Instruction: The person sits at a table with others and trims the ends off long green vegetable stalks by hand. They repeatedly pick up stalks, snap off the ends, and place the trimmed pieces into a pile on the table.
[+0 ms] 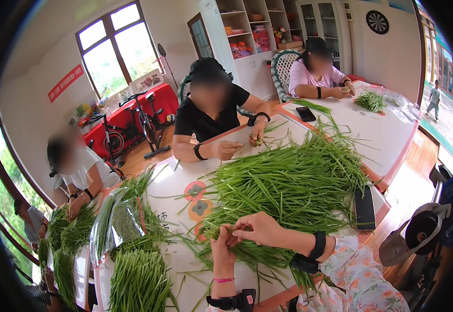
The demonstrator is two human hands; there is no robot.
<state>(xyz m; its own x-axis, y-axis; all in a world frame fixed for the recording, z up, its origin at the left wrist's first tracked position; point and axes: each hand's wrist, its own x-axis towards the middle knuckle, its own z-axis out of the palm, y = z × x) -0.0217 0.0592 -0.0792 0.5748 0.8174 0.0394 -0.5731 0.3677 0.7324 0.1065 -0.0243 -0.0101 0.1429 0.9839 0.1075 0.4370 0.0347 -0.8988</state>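
Note:
My left hand (223,245) is closed around the ends of a small bunch of long green stalks (213,231), which look like garlic chives, near the table's front edge. The fingertips of my right hand (258,230) meet at the same bunch, touching or close to the left fingers; whether they pinch a stalk cannot be told. Just beyond both hands spreads a large loose heap of the green stalks (285,183). A neater pile of stalks (139,282) lies to the left, with a clear plastic bag (123,222) behind it.
Across the table (189,171), a person in black (210,105) handles stalks. Another in pink (320,74) sits back right, and one in white (82,167) sits left. A phone (365,208) lies right of the heap, another phone (305,114) farther back.

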